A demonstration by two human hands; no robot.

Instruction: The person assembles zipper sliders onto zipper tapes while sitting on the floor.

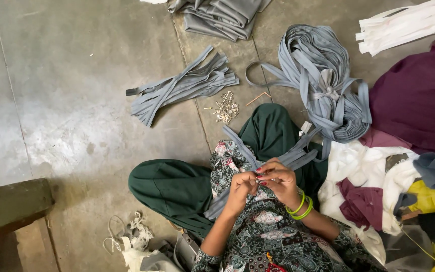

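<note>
Your left hand (241,190) and right hand (279,180) meet over your lap, both sets of fingers pinched on a small metal piece at the end of a grey strip (287,157). The strip's long axis runs up and to the right, away from your right hand, toward the grey coil (323,75) on the floor (76,100). The metal piece is largely hidden; it may be a zipper slider like those in the pile (225,108).

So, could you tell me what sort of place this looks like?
Probably a small garment or tailoring workshop, worked on a bare concrete floor: a big coil of grey zipper tape, cut grey strips, a small pile of metal sliders and heaped cloth.
</note>
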